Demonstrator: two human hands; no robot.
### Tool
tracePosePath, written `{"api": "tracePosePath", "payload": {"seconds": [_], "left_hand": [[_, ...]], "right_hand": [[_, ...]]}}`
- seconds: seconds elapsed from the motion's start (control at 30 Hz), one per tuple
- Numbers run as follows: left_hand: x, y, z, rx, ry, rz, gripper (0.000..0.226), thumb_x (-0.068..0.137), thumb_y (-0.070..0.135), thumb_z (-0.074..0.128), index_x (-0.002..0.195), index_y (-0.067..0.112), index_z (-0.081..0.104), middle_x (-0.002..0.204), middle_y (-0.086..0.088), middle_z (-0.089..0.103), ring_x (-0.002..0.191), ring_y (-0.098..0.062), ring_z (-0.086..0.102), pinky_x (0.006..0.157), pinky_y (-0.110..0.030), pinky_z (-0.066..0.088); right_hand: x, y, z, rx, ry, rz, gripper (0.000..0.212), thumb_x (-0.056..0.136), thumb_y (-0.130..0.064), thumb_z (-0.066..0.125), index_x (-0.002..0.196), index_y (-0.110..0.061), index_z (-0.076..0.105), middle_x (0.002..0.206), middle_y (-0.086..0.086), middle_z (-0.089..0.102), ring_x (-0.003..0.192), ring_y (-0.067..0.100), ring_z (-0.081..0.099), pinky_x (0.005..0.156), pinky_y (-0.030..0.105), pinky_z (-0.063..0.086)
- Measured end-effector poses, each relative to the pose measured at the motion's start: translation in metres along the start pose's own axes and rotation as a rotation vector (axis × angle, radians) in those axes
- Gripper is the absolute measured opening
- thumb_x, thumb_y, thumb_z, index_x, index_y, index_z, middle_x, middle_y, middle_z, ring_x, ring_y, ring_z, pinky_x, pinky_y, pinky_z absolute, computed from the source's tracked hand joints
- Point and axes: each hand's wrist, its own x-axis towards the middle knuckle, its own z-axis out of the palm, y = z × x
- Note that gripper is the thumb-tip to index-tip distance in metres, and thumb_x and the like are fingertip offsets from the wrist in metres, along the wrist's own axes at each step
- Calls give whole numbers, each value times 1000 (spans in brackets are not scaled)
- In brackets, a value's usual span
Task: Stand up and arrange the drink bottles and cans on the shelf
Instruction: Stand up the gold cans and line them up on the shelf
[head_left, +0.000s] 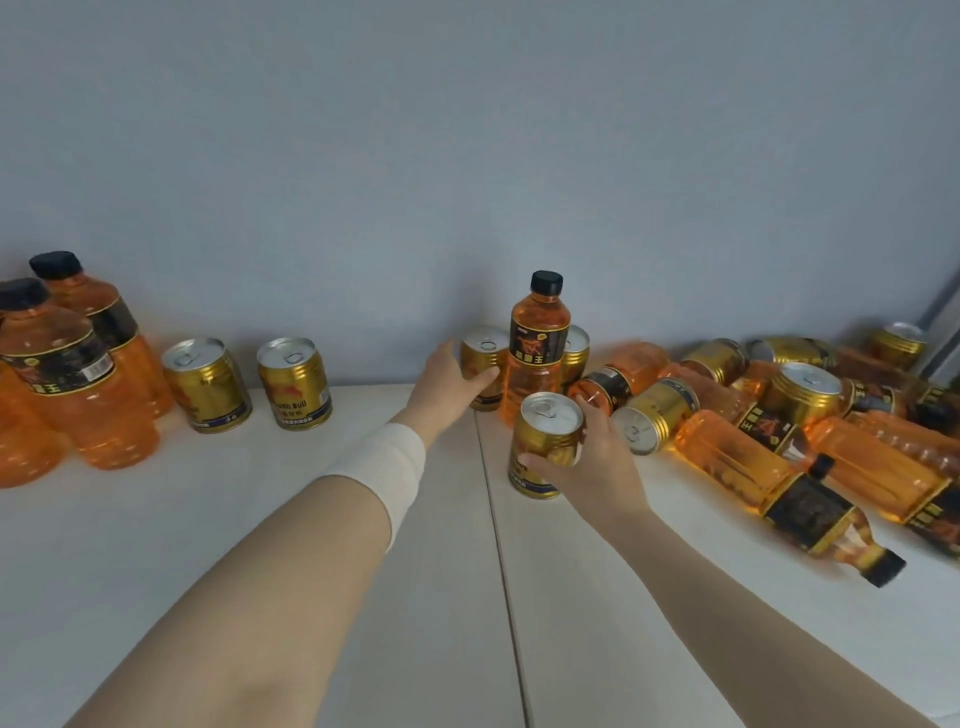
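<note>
My left hand grips an upright gold can near the back wall, beside an upright orange bottle with a black cap. My right hand holds another upright gold can in front of that bottle. A third can stands partly hidden behind the bottle. At the left, two orange bottles and two gold cans stand upright. On the right lies a heap of toppled orange bottles and cans.
The white shelf top has a seam running front to back between my arms. A grey wall closes the back. A grey post stands at the far right.
</note>
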Motion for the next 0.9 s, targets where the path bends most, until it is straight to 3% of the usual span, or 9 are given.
{"api": "tracePosePath", "payload": {"seconds": [0.1,0.23,0.43,0.6,0.7,0.8,0.9], "left_hand": [[10,1,1,-109,-35,81,55,82,23,69,130,10,45,134,-10,54,125,-26,50,105,-38,40],[20,-2,2,-168,-35,99,58,75,16,76,126,8,49,126,-12,59,118,-27,54,103,-44,43],[18,-7,-7,-104,67,77,62,72,18,79,125,6,48,127,-10,56,119,-24,52,91,-27,39],[12,-29,-51,109,108,107,76,65,31,83,128,10,46,126,-8,54,117,-23,51,92,-30,41],[6,-42,-78,264,92,109,72,64,35,83,123,10,50,119,-10,56,110,-24,53,87,-33,45],[1,-54,-92,302,108,71,67,65,35,82,118,10,50,113,-7,56,102,-20,54,77,-26,40],[1,-59,-96,312,123,55,68,67,36,81,120,7,48,114,-8,55,103,-21,53,76,-27,38]], "right_hand": [[4,4,2,143,9,-17,82,65,-28,82,134,-16,39,123,-2,53,111,12,49,92,24,42],[7,5,-1,201,0,-36,75,63,-23,84,127,-18,44,109,-9,51,99,6,47,81,19,39],[8,2,-6,178,-20,-50,71,61,-24,85,121,-23,45,99,-16,50,95,5,49,72,12,39],[13,-28,4,238,-79,-73,72,63,-22,83,124,-19,44,103,-12,51,97,6,48,77,16,40],[24,-51,24,267,-95,-80,75,65,-21,82,128,-17,42,107,-8,52,99,8,49,81,20,42],[36,-66,47,277,-72,-56,76,68,-20,81,130,-13,39,119,2,56,109,16,53,84,22,41],[49,-72,68,265,-45,-24,77,71,-16,78,133,-9,34,128,9,51,119,24,51,90,27,42]]}}
